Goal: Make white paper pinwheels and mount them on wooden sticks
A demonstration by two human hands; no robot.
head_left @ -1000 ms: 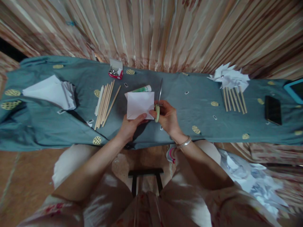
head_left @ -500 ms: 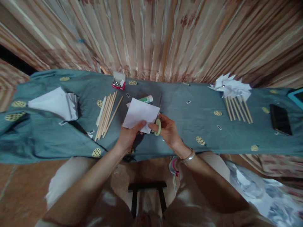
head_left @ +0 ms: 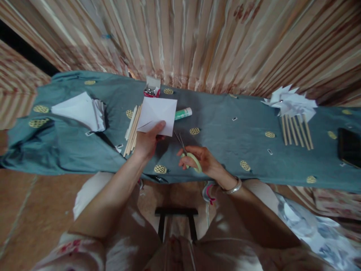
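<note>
My left hand (head_left: 148, 143) pinches a square sheet of white paper (head_left: 158, 111) by its near edge, thumb on top. Faint diagonal creases cross the sheet, and a dark slit runs in from its lower left corner. A pair of scissors (head_left: 186, 152) with pale green handles is in my right hand (head_left: 201, 160), its blades slightly apart and pointing away from me, just right of the paper and not touching it. Behind the sheet's right edge lies a green and white glue stick (head_left: 184, 113), partly hidden. Wooden sticks (head_left: 134, 130) lie left of the paper, partly covered by it.
A small red and white box of metal pins (head_left: 152, 90) stands at the back. Folded white paper (head_left: 79, 111) is stacked at left. White paper pinwheels (head_left: 293, 101) on sticks and a dark phone (head_left: 349, 146) lie at right. A teal cloth (head_left: 225, 139) covers the table.
My left hand has turned the paper and moved it left and up. The scissors in my right hand have come away from the paper and now point forward, blades visible. The view has shifted slightly.
</note>
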